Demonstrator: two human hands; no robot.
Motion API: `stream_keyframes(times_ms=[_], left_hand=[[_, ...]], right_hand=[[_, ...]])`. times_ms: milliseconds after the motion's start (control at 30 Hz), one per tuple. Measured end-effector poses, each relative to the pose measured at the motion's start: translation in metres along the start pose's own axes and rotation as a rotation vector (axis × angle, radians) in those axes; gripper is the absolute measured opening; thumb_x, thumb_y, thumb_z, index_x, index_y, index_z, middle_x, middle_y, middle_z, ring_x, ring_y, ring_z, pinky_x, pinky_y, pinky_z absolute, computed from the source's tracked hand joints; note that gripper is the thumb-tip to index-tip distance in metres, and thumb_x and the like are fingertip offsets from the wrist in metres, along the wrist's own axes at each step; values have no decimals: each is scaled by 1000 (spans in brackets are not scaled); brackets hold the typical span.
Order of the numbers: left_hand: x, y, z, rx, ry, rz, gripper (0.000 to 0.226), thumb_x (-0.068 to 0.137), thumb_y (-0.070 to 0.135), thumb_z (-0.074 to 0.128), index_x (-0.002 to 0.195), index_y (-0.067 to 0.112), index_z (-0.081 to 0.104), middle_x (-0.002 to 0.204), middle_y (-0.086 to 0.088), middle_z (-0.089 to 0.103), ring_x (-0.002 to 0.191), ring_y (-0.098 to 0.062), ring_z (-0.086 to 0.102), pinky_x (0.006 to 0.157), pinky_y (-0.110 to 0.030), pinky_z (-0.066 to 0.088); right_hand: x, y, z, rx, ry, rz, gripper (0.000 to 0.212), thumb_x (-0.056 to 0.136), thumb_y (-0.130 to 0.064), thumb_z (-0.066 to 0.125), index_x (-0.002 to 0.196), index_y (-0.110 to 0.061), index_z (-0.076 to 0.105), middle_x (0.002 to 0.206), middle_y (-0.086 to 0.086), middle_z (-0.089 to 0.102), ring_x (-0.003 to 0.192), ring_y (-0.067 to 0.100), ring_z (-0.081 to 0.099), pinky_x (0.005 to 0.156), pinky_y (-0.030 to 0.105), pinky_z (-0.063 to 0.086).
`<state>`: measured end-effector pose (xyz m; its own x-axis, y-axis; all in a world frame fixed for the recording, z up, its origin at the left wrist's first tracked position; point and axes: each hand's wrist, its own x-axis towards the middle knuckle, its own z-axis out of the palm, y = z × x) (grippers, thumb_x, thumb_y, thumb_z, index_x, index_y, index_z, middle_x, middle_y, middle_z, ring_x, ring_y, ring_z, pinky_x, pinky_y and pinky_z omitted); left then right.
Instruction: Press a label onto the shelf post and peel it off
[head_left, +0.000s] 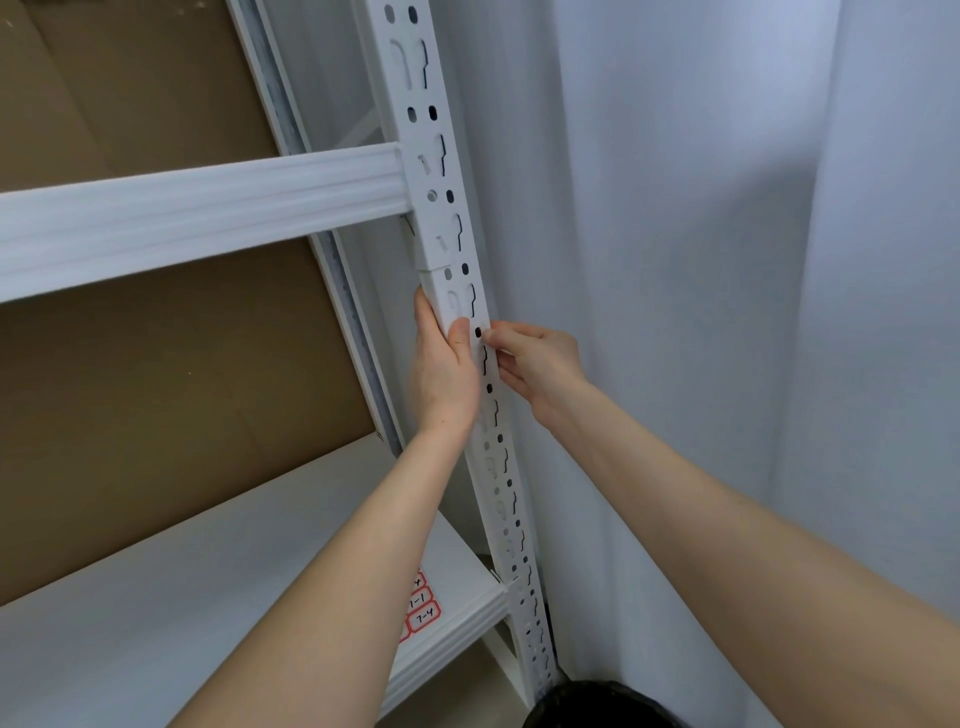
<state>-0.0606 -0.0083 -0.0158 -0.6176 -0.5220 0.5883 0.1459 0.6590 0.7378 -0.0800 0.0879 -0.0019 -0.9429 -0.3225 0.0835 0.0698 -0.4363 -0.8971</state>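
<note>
Gripping white slotted upright (470, 291) — left hand (441, 369) wrapped round its edge; right hand (535, 364) pinches something tiny at a slot, unclear what.

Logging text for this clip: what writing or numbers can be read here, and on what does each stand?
"1-1": handwritten on a red-bordered sticker on the lower shelf.
"7-4": on the sticker below it.
The sticker above and the one at the bottom are partly hidden by the left forearm, unreadable.
No text on the upright post.
</note>
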Motion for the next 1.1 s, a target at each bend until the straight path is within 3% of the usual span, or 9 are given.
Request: stream_keyframes(times_ms=[233, 433, 667, 867, 1000, 1100], left_hand=[[1, 0, -1, 0, -4, -8, 54, 103, 33, 31, 152, 25, 11, 150, 0, 38, 129, -25, 46, 98, -37, 42], [0, 1, 0, 1, 4, -2, 55, 103, 33, 30, 153, 25, 8, 152, 0, 36, 129, -24, 46, 98, -38, 44], [-1, 1, 1, 14, 12, 0, 54, 103, 32, 30, 153, 24, 9, 150, 0, 38, 127, -24, 47, 89, -29, 39], [0, 0, -1, 9, 3, 12, 53, 103, 30, 31, 152, 23, 13, 148, -1, 41, 125, -25, 49, 89, -31, 42], [0, 1, -2, 8, 1, 12, 54, 103, 32, 31, 153, 24, 11, 149, -2, 41, 127, -25, 48, 93, -35, 42], [0, 1, -1, 9, 6, 8, 55, 103, 32, 31, 153, 25, 10, 149, -1, 40, 126, -25, 48, 94, -37, 45]], right_hand=[[1, -3, 3, -38, 49, 11, 8, 76, -10, 74, 73, -14, 68, 79, 3, 71, 73, 13, 67, 58, 14, 53], [1, -4, 2, -43, 42, 19, 9, 76, -12, 77, 74, -14, 68, 74, 1, 70, 62, 7, 66, 47, 12, 48], [3, -6, 1, -83, 20, 16, 6, 77, -13, 74, 79, -13, 69, 77, 1, 70, 63, 7, 66, 47, 12, 48], [6, -2, 1, -78, 30, 9, 9, 78, -3, 65, 80, -10, 70, 96, 16, 72, 78, 19, 67, 67, 21, 56], [6, -5, 2, -86, 27, 12, 6, 75, -11, 74, 78, -12, 68, 89, 8, 73, 82, 20, 71, 72, 23, 58], [6, -4, 2, -67, 26, 16, 4, 78, -9, 71, 77, -12, 68, 86, 8, 72, 76, 18, 69, 64, 18, 56]])
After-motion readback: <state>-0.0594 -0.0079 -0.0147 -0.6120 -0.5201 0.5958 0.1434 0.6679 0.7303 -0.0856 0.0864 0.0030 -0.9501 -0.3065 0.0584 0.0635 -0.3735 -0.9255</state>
